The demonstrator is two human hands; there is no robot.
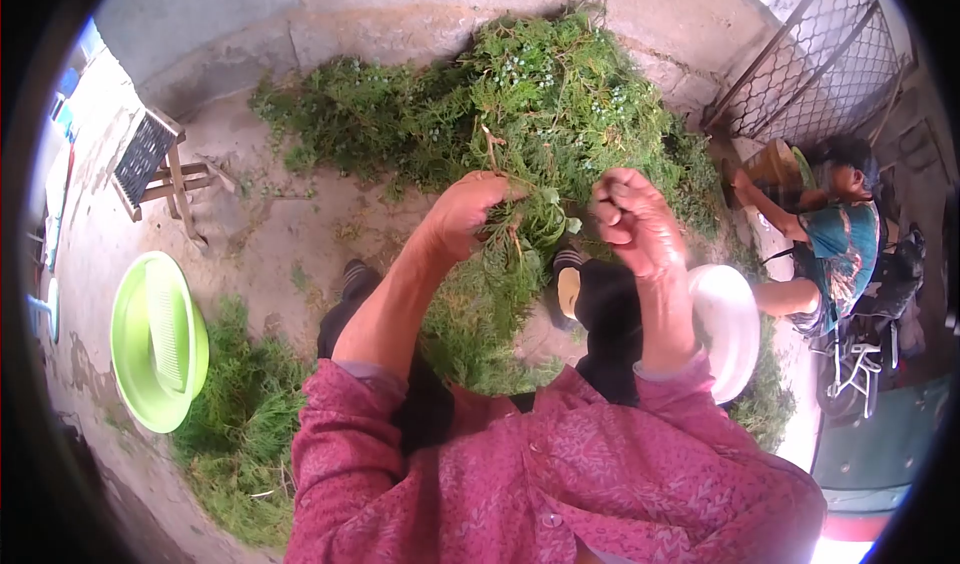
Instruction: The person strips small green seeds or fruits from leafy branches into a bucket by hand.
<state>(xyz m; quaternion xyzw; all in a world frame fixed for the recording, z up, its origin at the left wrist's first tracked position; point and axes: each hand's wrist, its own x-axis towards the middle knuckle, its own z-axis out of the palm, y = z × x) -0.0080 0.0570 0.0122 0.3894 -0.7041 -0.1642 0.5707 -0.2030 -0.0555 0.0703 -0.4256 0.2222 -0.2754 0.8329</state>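
Observation:
My left hand [468, 212] is closed around a leafy evergreen branch [510, 264], which hangs down between my knees. To its right my right hand [638, 222] is held up with the fingers curled into a pinch; whatever they hold, if anything, is too small to make out. Beyond both hands lies a large heap of evergreen branches [570, 94] dotted with small pale blue-green cones. A white basin [735, 304] stands beside my right knee, partly covered by my forearm. Loose green sprigs [455, 339] are strewn on the ground between my feet.
At left are a light green basin [125, 334] with a strainer in it, another pile of sprigs [240, 414] and a small wooden stool [170, 179]. A person [840, 234] sits at right near a brown container [775, 169]. A wall [400, 9] rises behind the heap.

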